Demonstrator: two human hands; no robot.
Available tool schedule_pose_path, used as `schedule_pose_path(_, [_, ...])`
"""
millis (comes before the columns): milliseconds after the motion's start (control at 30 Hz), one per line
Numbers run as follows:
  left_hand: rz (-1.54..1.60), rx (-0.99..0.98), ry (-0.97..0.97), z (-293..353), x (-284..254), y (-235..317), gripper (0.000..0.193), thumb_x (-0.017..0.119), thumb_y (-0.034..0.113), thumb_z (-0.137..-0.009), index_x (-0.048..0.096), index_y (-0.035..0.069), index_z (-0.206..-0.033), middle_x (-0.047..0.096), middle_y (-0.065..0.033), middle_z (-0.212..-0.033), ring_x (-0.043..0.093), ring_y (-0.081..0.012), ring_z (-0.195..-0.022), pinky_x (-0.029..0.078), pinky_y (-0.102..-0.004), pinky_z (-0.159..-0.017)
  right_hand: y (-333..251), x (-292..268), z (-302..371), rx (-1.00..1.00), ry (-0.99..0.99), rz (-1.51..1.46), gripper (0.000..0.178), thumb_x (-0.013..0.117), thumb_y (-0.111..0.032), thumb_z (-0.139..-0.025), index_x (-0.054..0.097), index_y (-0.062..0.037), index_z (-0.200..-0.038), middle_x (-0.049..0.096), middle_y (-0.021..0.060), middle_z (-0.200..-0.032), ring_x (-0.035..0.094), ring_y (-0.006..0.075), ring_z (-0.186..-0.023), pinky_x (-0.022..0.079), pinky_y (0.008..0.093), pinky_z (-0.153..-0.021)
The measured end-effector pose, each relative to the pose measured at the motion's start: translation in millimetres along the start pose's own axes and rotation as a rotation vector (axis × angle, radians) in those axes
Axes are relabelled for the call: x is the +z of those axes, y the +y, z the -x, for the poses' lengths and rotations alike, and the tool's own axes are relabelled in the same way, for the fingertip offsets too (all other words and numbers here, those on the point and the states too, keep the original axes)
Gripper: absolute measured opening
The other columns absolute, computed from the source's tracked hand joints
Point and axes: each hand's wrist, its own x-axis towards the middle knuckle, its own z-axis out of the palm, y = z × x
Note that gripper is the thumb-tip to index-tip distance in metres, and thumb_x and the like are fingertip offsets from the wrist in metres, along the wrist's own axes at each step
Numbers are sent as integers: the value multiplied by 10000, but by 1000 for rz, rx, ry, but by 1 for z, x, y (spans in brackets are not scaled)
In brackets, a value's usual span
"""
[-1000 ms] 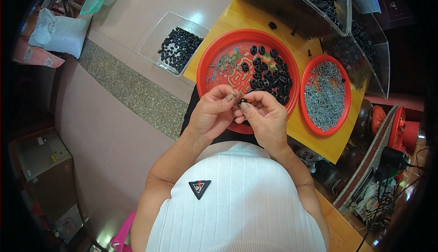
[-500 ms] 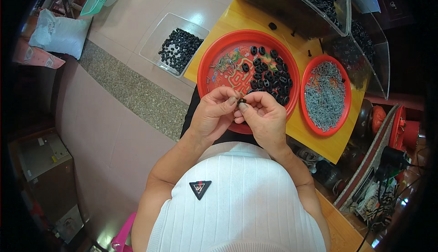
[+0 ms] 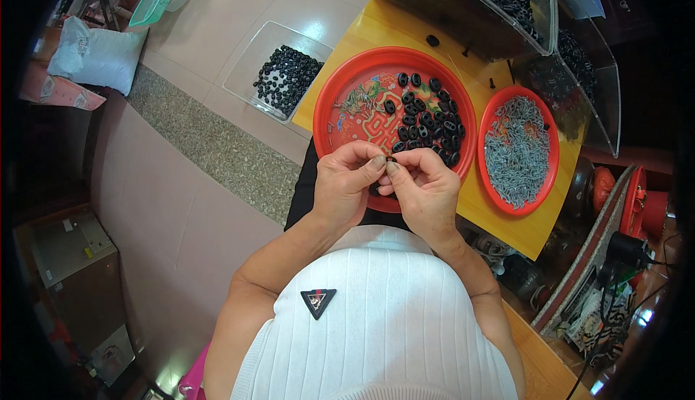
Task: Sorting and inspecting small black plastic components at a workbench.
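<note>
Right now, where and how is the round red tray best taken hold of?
Probably grip the round red tray by its raised rim, left and right, from the near side: it is wide, and loose black pieces crowd its right half, so keep it level. First free the left hand and right hand, which meet at a small dark piece.

Pinkish floor tiles (image 3: 206,45) at the top, with thin lines in between. A strip of speckled gray stone (image 3: 217,154), running across on a slant. More smooth pink floor (image 3: 181,212) below, shiny near the bottom. At lower left, a brown box-shaped cabinet (image 3: 76,244) with a gray top. At right, a yellow tabletop (image 3: 499,230). Near its left corner, a bright white shine (image 3: 311,28).
</note>
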Motion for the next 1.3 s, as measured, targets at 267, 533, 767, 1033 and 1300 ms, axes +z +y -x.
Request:
schedule_pose_path(267, [-32, 75, 43, -8, 3, -18, 68, 552, 0, -801, 550, -4, -869, 574, -57, -772, 543, -108, -668, 458, -219, -617, 6, -7, -9, -74, 46, 72, 52, 535, 27, -806, 522, 33, -856, 578, 67, -735, 580, 96, -603, 504, 205, -546])
schedule_pose_path(533, [-675, 310, 7, -44, 4, 6, 188, 606, -3, -737, 551, -14, -916, 562, -64, -877, 551, -155, -777, 458, -270, -675, 4, -31, -18, 37, 34, -130, 77, 528, 7, -811, 500, 35, -877, 559, 72, -744, 586, 119, -628, 516, 224, -558])
schedule_pose_path(767, [-1946, 783, -463, -92, 4, 21, 163, 603, 2, -648, 602, 20, -810, 543, -108, -817, 523, -278, -781, 444, -350, -695, 7, -42, -14, 35, 56, -176, 61, 523, 8, -815, 521, 31, -871, 559, 68, -737, 576, 111, -617, 510, 216, -551])
schedule_pose_path(1033, [-2201, 977, -514, -94, 10, 13, 126, 554, 66, -624, 565, 31, -745, 514, -107, -736, 523, -265, -756, 431, -365, -687, 8, -48, -8, 88, 15, -155, 82, 518, 10, -809, 519, 34, -887, 555, 63, -713, 550, 102, -611, 474, 209, -558])
schedule_pose_path(1300, [-680, 69, -89, -64, 11, 38, 152, 536, -63, -758, 567, -25, -902, 596, -86, -789, 589, -146, -619, 483, -254, -530, 10, -55, -5, 158, -93, -224, 63, 495, -25, -828, 510, 22, -867, 547, 65, -709, 530, 96, -594, 460, 206, -541])
